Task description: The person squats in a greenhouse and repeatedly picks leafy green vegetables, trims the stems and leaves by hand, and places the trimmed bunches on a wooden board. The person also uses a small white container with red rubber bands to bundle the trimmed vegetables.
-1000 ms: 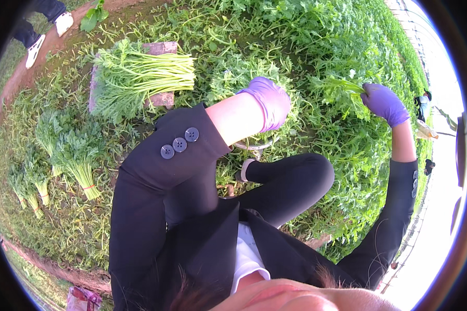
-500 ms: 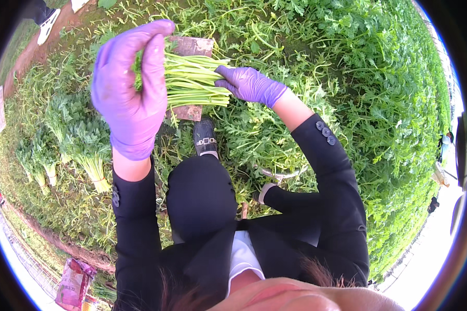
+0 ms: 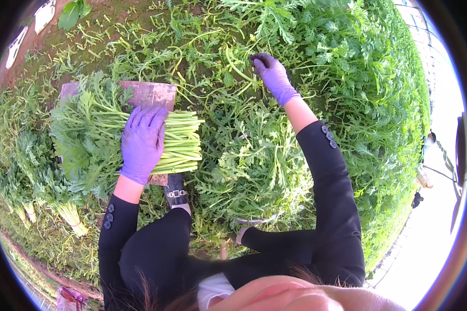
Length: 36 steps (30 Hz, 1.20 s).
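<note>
Left of centre, across a purplish board, lies the loose pile of cut greens: leaves left, pale stem ends right, no band visible on it.

Left hand, purple glove, is palm down on top of the pile. Fingers nearly straight and close together, laid across the stems, not wrapped round them. Half a second ago it was up off the pile, near the camera, and the right hand was at the stem ends.

Now swapped: right hand is off the pile, out right and far, fingers curled in, thumb near the fingertips. It's beside a bent pale stalk; fingertips are dark and small from here, so can't tell if it has hold of anything. Net effect: only the left hand bears on the pile, right is clear of it.

Between pile and standing crop: a leafy heap, pale curved rim showing at its near edge. Far left of the person, banded bunches on the ground. Dark buckled shoe just near of the board.
</note>
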Each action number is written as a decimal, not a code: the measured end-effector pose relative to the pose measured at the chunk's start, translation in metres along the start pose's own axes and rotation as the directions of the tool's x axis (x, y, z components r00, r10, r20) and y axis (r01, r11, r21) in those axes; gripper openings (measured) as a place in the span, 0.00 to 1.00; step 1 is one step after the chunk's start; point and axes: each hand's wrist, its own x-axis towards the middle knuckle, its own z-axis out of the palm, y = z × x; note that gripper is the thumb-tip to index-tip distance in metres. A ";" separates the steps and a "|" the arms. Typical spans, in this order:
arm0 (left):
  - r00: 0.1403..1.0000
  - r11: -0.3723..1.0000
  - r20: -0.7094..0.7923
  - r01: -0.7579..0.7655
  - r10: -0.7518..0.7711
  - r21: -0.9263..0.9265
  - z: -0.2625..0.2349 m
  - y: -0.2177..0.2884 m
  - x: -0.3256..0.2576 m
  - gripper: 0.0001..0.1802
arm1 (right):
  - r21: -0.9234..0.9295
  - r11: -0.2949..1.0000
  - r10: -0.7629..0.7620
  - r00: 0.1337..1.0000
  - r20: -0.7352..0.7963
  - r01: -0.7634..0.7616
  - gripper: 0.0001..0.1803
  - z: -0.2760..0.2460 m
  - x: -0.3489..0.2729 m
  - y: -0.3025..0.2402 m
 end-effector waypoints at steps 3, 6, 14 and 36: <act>1.000 0.999 -0.002 -0.006 0.006 -0.032 -0.002 0.000 0.002 0.19 | -0.182 0.979 -0.099 0.994 -0.055 0.087 0.20 0.028 0.093 0.044; 0.997 0.999 0.072 0.024 -0.021 -0.038 -0.003 -0.002 0.002 0.20 | 0.003 0.993 -0.116 0.956 -0.269 0.122 0.29 0.062 0.169 0.044; 0.976 0.996 0.212 0.067 -0.054 -0.055 -0.009 -0.005 0.008 0.21 | -0.098 0.939 0.334 0.942 0.031 -0.330 0.31 0.057 0.259 0.017; 0.953 0.995 0.302 0.019 0.011 -0.093 -0.007 -0.017 0.001 0.24 | -0.116 0.993 -0.043 0.913 -0.407 -0.005 0.43 0.090 0.351 -0.005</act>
